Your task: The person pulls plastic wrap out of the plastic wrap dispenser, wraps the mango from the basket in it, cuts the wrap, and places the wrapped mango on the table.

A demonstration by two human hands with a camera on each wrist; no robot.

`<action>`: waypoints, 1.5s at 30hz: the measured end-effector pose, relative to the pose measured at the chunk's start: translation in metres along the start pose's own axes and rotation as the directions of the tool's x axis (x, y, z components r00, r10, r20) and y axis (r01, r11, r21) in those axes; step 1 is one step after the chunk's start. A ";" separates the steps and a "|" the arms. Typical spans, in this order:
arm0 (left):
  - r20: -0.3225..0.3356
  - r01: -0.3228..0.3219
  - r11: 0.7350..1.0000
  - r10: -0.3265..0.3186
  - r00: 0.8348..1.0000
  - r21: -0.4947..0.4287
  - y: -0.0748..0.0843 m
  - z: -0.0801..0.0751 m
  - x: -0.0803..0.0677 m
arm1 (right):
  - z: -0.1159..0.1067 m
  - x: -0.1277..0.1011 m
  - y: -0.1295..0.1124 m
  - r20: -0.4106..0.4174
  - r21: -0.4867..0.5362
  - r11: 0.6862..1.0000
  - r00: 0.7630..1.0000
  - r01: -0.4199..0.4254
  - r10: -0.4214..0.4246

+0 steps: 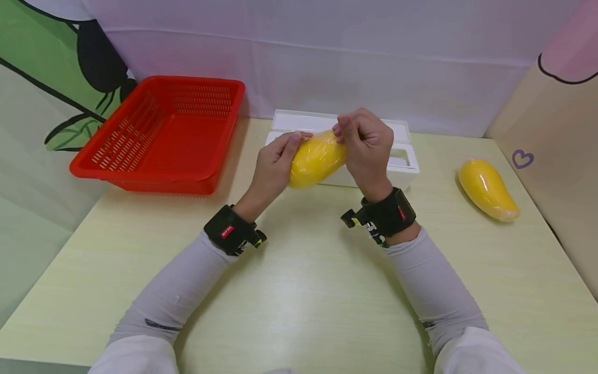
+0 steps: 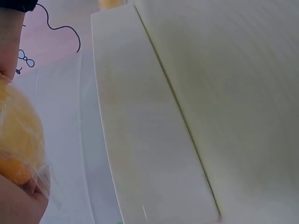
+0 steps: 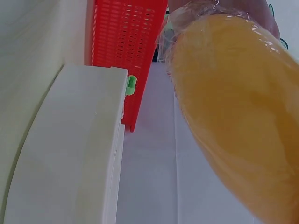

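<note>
Yellow mangoes number two: both hands (image 1: 322, 156) grip one (image 1: 316, 160), the other (image 1: 488, 190) lies apart.

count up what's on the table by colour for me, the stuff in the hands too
Yellow: 2, the wrapped mango held in both hands (left hand, right hand) and the mango on the table
Red: 1, the basket
White: 1, the box
Total: 4

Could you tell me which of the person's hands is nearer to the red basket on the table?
Left. The left hand is just right of the red basket; the right hand is farther right.
</note>
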State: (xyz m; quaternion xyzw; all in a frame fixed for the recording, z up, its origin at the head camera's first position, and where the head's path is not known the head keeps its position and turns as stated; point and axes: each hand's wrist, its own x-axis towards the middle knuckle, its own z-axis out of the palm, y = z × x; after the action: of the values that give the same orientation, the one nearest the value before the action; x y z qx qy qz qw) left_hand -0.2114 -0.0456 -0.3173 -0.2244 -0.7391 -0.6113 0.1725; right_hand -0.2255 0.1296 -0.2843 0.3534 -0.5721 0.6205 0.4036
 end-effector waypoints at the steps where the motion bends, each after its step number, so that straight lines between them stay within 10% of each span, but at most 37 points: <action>1: -0.020 -0.031 1.000 0.030 0.999 -0.005 -0.001 0.001 0.000 | 0.001 0.000 0.000 -0.013 -0.005 1.000 1.000 0.004 -0.004; 13: -0.210 -0.322 0.946 0.324 0.922 0.044 -0.003 0.006 -0.005 | -0.001 0.000 0.001 -0.175 -0.049 0.986 0.973 -0.159 0.148; 27: -0.266 -0.435 0.897 0.441 0.858 0.084 0.004 0.008 -0.007 | 0.002 -0.001 0.006 -0.297 0.090 0.916 0.868 -0.390 0.399; 36: -0.005 -0.541 0.836 0.544 0.839 0.094 0.007 0.005 -0.009 | -0.004 0.004 0.010 -0.355 0.185 0.860 0.784 -0.476 0.510; 45: 0.273 -0.630 0.775 0.595 0.756 0.054 0.010 0.001 -0.006 | -0.013 0.011 0.010 -0.368 0.264 0.803 0.714 -0.534 0.596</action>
State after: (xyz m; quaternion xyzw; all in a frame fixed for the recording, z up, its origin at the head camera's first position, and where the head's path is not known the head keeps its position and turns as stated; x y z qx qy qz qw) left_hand -0.2004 -0.0436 -0.3124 -0.5136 -0.6815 -0.4345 0.2881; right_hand -0.2394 0.1430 -0.2798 0.0413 -0.5035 0.8145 0.2852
